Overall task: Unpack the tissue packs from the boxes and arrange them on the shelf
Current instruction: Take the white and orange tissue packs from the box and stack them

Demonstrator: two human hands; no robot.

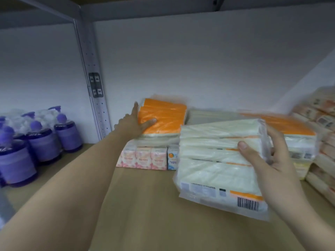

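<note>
Gripping a white tissue pack in my right hand at four o'clock, my flat left hand presses the orange-topped pack, seemingly stacked, at eleven.

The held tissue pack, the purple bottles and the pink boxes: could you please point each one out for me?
held tissue pack [213, 160]: head view, on its white wrapped face.
purple bottles [43, 142]: head view, on one bottle's body.
pink boxes [143, 158]: head view, on the middle box's front.
</note>
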